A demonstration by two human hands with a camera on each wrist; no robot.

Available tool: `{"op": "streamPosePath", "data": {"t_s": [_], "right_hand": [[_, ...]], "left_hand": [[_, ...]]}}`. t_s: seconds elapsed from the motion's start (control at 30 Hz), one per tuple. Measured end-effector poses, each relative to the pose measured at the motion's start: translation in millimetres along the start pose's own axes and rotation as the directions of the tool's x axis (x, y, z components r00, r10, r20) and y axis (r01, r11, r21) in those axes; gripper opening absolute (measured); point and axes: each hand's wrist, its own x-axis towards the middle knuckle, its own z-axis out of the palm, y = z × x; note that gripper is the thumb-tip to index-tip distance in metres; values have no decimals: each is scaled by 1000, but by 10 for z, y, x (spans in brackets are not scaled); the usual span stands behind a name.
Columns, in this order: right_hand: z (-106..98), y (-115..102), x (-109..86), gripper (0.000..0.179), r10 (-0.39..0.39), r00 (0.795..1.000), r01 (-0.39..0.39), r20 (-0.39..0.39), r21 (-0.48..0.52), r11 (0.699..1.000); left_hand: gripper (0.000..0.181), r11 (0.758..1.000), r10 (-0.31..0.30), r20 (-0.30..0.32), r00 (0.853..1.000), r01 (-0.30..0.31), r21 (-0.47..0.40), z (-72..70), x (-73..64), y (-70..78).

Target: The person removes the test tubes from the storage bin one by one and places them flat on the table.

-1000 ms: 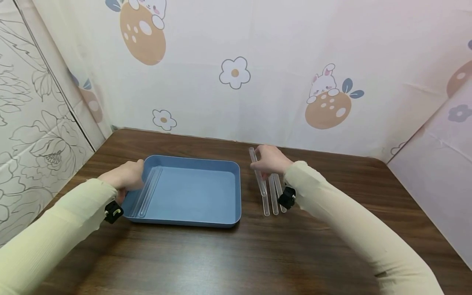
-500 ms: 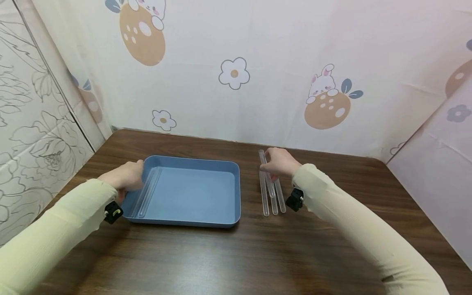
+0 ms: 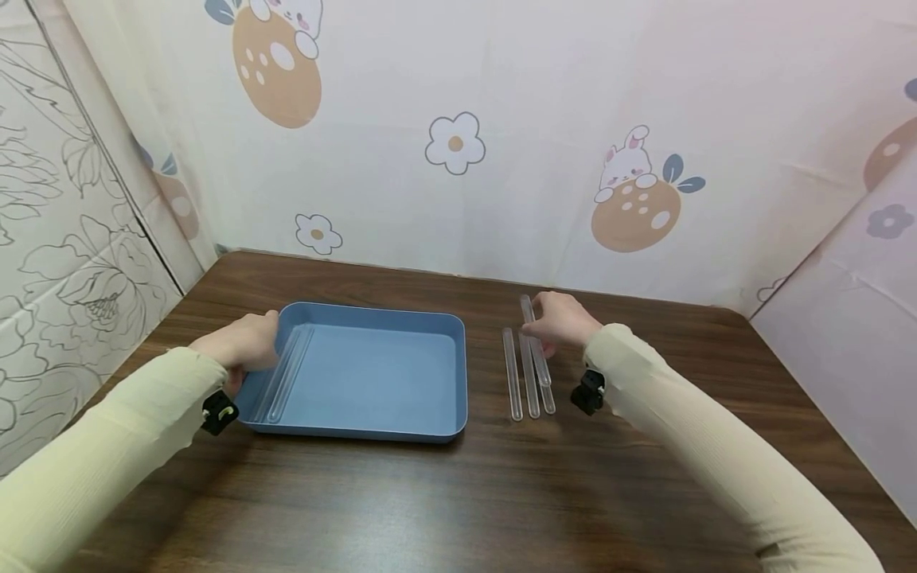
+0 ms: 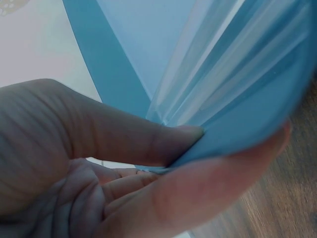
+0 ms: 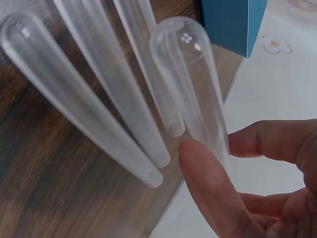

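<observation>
My left hand (image 3: 243, 342) pinches the left rim of a blue tray (image 3: 401, 434), thumb inside and fingers outside in the left wrist view. Clear test tubes (image 3: 290, 376) lie along the tray's left side; how many is hard to tell. To the right of the tray, my right hand (image 3: 562, 320) holds another clear test tube (image 5: 193, 64) between thumb and fingers, its rounded end pointing toward the near side. Below it on the table lie three more test tubes, the left one (image 3: 512, 378) apart from the held tube and the right one (image 3: 548, 399) partly hidden under it.
The dark wooden table (image 3: 344, 509) carries everything. A patterned curtain (image 3: 530, 207) hangs along its back edge, and more printed cloth hangs at the left and right sides.
My right hand has moved to the right with the held test tube, from over the left tube on the table to over the right one. My left hand stays on the tray rim.
</observation>
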Motion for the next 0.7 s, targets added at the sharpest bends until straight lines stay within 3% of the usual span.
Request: {"op": "streamPosePath", "data": {"t_s": [0.37, 0.7], "right_hand": [[-8, 173, -21, 57, 14, 1000, -14, -12, -23, 1000], [28, 270, -57, 54, 26, 1000, -26, -8, -11, 1000]], "left_hand": [[74, 999, -6, 44, 999, 9, -49, -10, -41, 2], [75, 998, 4, 38, 999, -1, -61, -3, -51, -3]]}}
